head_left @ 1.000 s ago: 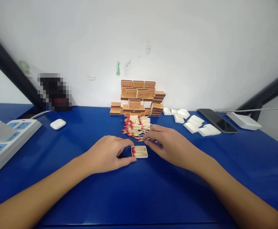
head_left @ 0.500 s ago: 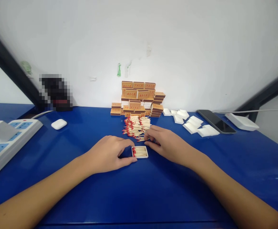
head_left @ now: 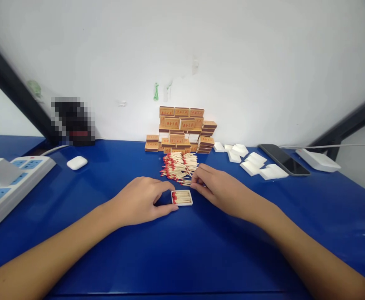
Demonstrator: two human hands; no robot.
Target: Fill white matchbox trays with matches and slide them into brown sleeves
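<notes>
My left hand point(head_left: 143, 201) holds the left end of a small white matchbox tray point(head_left: 192, 198), index finger at its far corner and thumb at its near corner. Red-headed matches point(head_left: 182, 196) lie side by side in the tray, heads to the left. Just beyond it is a loose heap of matches point(head_left: 179, 166). My right hand point(head_left: 212, 183) is at the near right edge of this heap, thumb and index finger pinched on the bare end of a match point(head_left: 187, 183). Its other fingers are curled in.
Matchboxes point(head_left: 172, 123) are stacked against the wall behind the heap. White empty trays point(head_left: 252, 162), a phone point(head_left: 284, 159) and a white box point(head_left: 318, 160) lie to the right. On the left are a white earbud case point(head_left: 77, 162) and a power strip point(head_left: 41, 166).
My right thumb and index finger have closed together at the edge of the match heap. The tray has shifted very slightly left, with my left hand still on it.
</notes>
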